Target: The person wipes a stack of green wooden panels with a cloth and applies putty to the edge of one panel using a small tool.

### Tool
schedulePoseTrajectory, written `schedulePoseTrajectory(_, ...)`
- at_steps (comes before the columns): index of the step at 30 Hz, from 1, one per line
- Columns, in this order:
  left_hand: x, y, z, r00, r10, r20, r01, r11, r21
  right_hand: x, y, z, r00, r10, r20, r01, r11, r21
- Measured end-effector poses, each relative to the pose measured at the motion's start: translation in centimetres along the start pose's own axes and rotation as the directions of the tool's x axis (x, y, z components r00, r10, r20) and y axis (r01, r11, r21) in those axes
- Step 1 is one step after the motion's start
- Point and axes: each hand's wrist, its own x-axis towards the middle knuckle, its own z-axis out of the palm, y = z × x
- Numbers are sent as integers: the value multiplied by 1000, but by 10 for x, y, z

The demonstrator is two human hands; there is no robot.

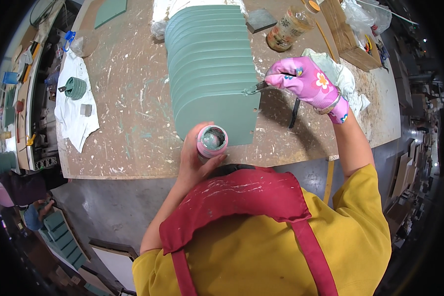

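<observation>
My left hand [195, 160] is bare and grips a small pink pot [212, 141] smeared with green filler, held just over the table's near edge. My right hand [308, 79], in a pink flowered glove, grips a small putty knife [255, 89] whose blade touches the right edge of the nearest green panel. A row of several overlapping green panels [209, 59] with rounded tops runs away from me along the worn table [128, 123].
A glass jar [286, 29] lies at the back right beside a wooden box [348, 34] and a pale cloth [348, 81]. At the left, a white cloth [76, 113] carries a green round part [75, 88]. Another person [15, 190] is at the far left.
</observation>
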Motion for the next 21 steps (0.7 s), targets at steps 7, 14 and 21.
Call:
schedulePoseTrajectory(7, 0, 0, 2, 1000, -1, -11, 0, 998, -67, 1, -2, -1, 999, 1, 49, -7, 992, 124)
schedulePoseTrajectory(14, -1, -4, 5, 999, 17, -39, -21, 993, -120, 10, -12, 0, 996, -65, 52, 64, 998, 24)
schedulePoseTrajectory(21, -2, -9, 8, 997, 53, -54, -62, 985, -163, 18, -20, 4, 996, -54, 73, 49, 997, 63)
